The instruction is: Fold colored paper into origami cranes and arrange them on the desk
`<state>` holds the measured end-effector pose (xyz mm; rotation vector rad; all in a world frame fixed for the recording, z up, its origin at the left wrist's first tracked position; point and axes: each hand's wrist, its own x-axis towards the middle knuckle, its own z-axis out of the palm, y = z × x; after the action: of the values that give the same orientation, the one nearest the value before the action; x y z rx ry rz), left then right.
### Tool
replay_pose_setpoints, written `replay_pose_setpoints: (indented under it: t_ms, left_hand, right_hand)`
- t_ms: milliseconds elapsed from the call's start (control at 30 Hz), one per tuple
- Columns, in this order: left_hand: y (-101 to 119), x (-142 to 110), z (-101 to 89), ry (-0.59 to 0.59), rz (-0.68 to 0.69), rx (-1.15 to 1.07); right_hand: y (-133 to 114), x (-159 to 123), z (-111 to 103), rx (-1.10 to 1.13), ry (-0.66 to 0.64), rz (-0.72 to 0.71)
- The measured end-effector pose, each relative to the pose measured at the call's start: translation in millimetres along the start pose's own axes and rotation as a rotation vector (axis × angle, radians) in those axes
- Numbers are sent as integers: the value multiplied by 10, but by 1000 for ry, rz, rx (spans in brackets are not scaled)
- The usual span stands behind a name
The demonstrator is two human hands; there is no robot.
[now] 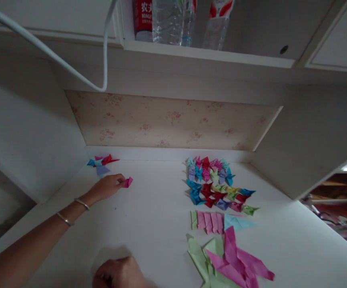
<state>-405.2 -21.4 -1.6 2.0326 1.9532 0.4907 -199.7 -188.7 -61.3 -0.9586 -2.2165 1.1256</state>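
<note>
Your left hand (112, 186), reaching in from the left side of the white tabletop (158, 204), has its fingertips together, clamped on a small magenta folded paper (127, 182); this paper lies in the left part of the scene, toward the far side. Two silvery bracelets (73, 211) encircle your left forearm. Your right hand (121, 274) is at the near edge of the view, left of centre, with its fingers curled inward; whether it grips anything you cannot tell, since its fingertips are hidden. Just beyond your left hand, in the far left corner, sits a small pile of folded papers (101, 161) in blue, magenta, red and violet. On the right, four groups are arranged from far to near: a packed far cluster (209, 171) of small multicoloured shapes, a middle cluster (219, 195) of similar shapes, a row of flat folded pieces (211, 222) — green, pink, then light blue — and, nearest, a heap of larger green and magenta papers (231, 260). Behind the tabletop runs a flowered panel (167, 122); above it, a shelf (209, 54) bears clear bottles (169, 22) and a red-labelled container (143, 20), with a white cable (71, 72) looping down at left.
</note>
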Motion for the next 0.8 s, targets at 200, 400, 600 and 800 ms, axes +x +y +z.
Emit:
replay_pose_setpoints:
  t_ms: [200,400,600,800]
  left_hand:
    - [340,-150,148,-44,-14,15]
    - [407,-215,311,-28,9,46]
    - [326,-309,425,31,98,-13]
    - [307,-348,407,54,88,82]
  right_hand:
    - [8,13,-34,-96,-110,-109]
    - [105,20,4,-169,-145,-211]
    - [98,-56,-16,-165,-151,-224]
    - [30,-121,-57,-148,-146,-184]
